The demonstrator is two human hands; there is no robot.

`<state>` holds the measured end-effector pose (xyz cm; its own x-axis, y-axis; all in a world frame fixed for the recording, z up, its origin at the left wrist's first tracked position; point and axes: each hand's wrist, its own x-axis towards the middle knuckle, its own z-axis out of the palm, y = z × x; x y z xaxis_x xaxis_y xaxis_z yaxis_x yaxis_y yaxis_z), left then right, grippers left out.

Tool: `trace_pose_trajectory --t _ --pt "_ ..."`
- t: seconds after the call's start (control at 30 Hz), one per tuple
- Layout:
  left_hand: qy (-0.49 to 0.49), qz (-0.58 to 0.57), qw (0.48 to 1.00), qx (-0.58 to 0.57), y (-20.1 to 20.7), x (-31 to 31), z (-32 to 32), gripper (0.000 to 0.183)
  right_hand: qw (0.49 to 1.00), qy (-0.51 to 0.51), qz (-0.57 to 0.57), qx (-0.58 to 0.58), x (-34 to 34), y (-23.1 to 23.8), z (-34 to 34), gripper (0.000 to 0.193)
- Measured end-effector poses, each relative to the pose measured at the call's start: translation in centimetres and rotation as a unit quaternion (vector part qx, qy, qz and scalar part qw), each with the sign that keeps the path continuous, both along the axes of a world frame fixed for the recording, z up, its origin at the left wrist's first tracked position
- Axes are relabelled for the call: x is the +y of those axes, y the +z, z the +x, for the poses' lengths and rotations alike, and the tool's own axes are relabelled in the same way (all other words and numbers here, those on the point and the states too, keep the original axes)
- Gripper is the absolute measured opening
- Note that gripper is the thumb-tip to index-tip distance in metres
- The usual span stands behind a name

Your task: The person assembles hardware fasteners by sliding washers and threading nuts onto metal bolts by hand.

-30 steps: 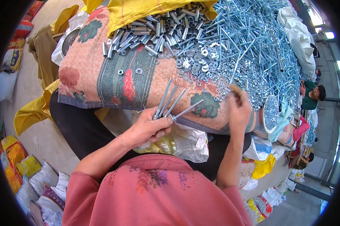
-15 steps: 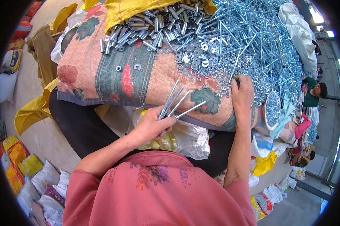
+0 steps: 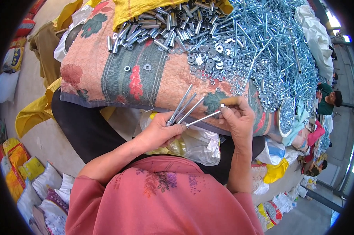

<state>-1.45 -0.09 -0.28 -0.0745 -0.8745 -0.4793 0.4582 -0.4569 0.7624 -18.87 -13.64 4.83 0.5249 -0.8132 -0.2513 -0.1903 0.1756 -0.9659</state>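
Note:
My left hand [image 3: 161,132] is closed round several long metal bolts [image 3: 184,107] that fan out from the fingers. One bolt [image 3: 203,118] points right, toward my right hand [image 3: 239,117]. Between that hand's thumb and forefinger is a small bright nut [image 3: 222,105], close to the bolt's tip; whether the two touch I cannot tell. Both hands are over the near edge of a flowered padded cloth [image 3: 171,86]. Beyond them lie loose nuts [image 3: 259,74], flat washers [image 3: 212,55], metal sleeves [image 3: 171,27] and a big heap of long bolts [image 3: 278,35].
A lone nut [image 3: 127,68] and a washer [image 3: 147,67] lie on the cloth's left part. A bowl of small hardware [image 3: 286,117] stands at the right. A yellow sack [image 3: 145,9] borders the sleeves. Filled sacks [image 3: 47,182] lie on the floor, and another person [image 3: 327,98] sits far right.
My right hand has moved from the nut pile back toward my left hand, with a nut now in its fingers at the bolt's end. The left hand has hardly moved.

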Motion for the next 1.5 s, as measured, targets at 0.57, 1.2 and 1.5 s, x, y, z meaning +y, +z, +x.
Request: trace_pose_trajectory --t 0.57,1.2,1.5 --pt "-0.023 -0.011 1.0 -0.008 -0.1 0.3 1.1 0.02 0.987 0.037 0.126 -0.09 3.8 -1.7 1.0 0.014" --pt "0.055 -0.051 0.997 -0.037 0.3 0.4 0.5 0.017 0.992 0.005 0.043 -0.123 3.2 -0.4 1.7 0.039" --pt "0.049 -0.009 0.998 0.029 1.1 0.6 0.5 0.012 0.996 0.039 0.026 -0.072 2.8 -0.9 0.8 0.043"
